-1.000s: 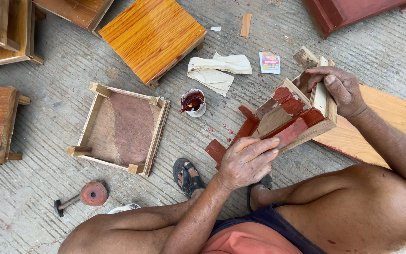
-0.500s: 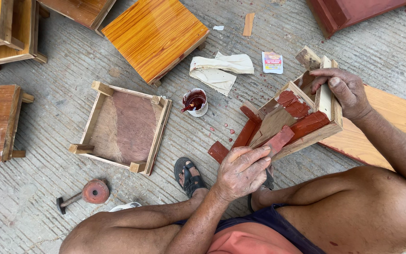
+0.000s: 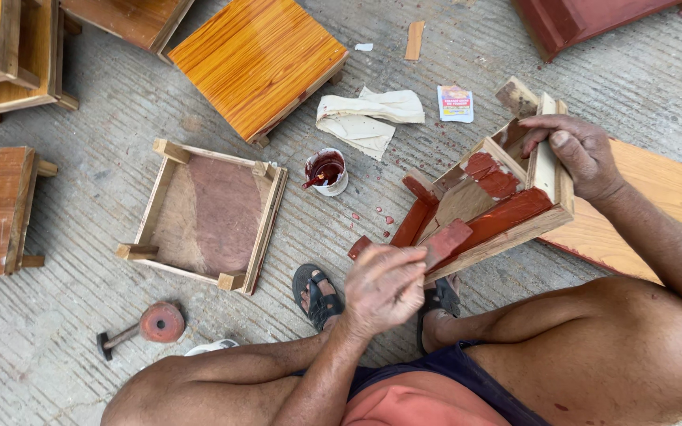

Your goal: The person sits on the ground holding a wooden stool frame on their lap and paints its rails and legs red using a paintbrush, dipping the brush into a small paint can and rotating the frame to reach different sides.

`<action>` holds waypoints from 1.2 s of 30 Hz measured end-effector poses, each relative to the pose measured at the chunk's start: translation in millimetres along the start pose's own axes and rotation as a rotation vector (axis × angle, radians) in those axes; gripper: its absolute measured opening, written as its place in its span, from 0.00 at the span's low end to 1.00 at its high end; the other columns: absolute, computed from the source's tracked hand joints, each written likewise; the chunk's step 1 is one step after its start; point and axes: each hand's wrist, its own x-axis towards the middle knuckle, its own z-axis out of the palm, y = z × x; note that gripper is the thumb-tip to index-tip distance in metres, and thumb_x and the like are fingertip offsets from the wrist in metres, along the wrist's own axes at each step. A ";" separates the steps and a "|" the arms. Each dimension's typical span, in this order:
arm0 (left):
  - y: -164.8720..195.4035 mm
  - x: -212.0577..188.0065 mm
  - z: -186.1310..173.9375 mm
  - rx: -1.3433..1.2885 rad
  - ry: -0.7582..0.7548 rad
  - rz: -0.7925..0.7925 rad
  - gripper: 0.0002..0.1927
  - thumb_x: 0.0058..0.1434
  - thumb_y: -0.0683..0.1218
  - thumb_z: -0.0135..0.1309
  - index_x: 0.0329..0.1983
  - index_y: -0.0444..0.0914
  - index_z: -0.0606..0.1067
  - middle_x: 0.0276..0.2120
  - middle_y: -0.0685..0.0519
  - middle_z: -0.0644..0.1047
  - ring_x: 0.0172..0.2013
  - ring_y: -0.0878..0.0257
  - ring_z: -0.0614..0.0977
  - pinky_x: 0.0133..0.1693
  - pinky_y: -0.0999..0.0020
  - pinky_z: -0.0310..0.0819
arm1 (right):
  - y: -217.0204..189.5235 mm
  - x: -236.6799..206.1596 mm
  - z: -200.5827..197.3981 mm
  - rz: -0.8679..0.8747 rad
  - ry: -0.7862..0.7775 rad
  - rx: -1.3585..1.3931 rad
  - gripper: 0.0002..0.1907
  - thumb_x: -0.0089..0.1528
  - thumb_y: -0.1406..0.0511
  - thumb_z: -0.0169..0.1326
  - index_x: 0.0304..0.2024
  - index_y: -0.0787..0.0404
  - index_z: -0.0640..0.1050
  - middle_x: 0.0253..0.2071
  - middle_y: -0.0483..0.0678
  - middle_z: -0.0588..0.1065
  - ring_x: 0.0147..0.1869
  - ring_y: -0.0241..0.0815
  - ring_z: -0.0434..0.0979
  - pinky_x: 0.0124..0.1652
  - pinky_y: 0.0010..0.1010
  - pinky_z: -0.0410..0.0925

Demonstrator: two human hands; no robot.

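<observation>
The right hand (image 3: 582,154) is closed around the top edge of a small wooden stool (image 3: 491,209) that is tipped on its side on the concrete floor (image 3: 57,339). Part of the stool is painted red. The left hand (image 3: 384,288) is curled shut at the stool's lower edge, but it is blurry, so what it holds cannot be told. A little cup of red paint (image 3: 327,170) stands on the floor just beside the stool. Another stool frame (image 3: 207,213) lies upside down, well apart to the left.
</observation>
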 end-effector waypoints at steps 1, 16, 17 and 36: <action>-5.9 -2.6 0.7 -0.083 0.049 -0.081 0.06 0.62 0.41 0.64 0.43 0.38 0.81 0.50 0.52 0.83 0.46 0.65 0.85 0.47 0.64 0.82 | 0.1 -1.1 -1.9 -0.005 0.008 0.009 0.32 0.75 0.47 0.42 0.61 0.69 0.75 0.40 0.51 0.78 0.44 0.38 0.77 0.47 0.26 0.70; -40.2 26.5 75.6 -1.305 0.168 -0.857 0.10 0.71 0.42 0.54 0.50 0.32 0.79 0.53 0.44 0.81 0.43 0.65 0.83 0.45 0.72 0.77 | 42.7 -53.0 -58.6 0.008 -0.021 0.153 0.51 0.68 0.30 0.39 0.60 0.72 0.72 0.37 0.54 0.75 0.48 0.45 0.76 0.61 0.36 0.68; -39.7 27.3 78.1 -1.333 0.160 -0.857 0.10 0.71 0.42 0.54 0.50 0.32 0.79 0.54 0.44 0.81 0.43 0.65 0.83 0.45 0.71 0.77 | 44.6 -55.4 -61.7 0.001 -0.028 0.132 0.51 0.67 0.30 0.39 0.60 0.71 0.72 0.37 0.54 0.75 0.48 0.45 0.76 0.63 0.38 0.68; -2.5 16.8 88.6 -0.701 0.028 -0.410 0.11 0.74 0.44 0.53 0.55 0.36 0.79 0.62 0.49 0.78 0.54 0.58 0.83 0.57 0.66 0.79 | 48.7 -60.1 -71.6 -0.048 -0.018 0.112 0.45 0.70 0.33 0.35 0.58 0.66 0.74 0.30 0.53 0.76 0.46 0.46 0.78 0.65 0.42 0.66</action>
